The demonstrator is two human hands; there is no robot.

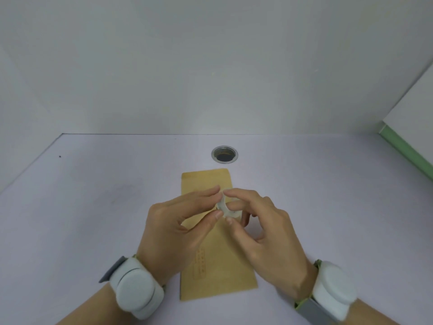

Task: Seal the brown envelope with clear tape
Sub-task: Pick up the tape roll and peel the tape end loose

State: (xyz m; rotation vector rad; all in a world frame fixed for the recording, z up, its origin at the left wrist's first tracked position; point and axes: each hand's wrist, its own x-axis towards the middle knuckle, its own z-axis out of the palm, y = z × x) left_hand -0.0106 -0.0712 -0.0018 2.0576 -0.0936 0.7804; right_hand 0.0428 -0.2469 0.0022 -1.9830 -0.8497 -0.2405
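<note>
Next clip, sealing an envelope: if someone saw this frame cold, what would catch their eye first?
Most likely the two hands meeting at centre, the left hand and right hand both pinching a small roll of clear tape held above the table. Next, the brown envelope lying lengthwise on the pale table directly beneath them. After that, the white wrist bands near the bottom edge and the round metal-rimmed hole just beyond the envelope.

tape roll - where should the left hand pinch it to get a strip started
The small clear tape roll is held on edge above the brown envelope by the right hand. Its curved outer band faces left, so the left hand would probably best come from the left, thumb and forefinger pinching the loose end there. The end itself isn't discernible.
</note>
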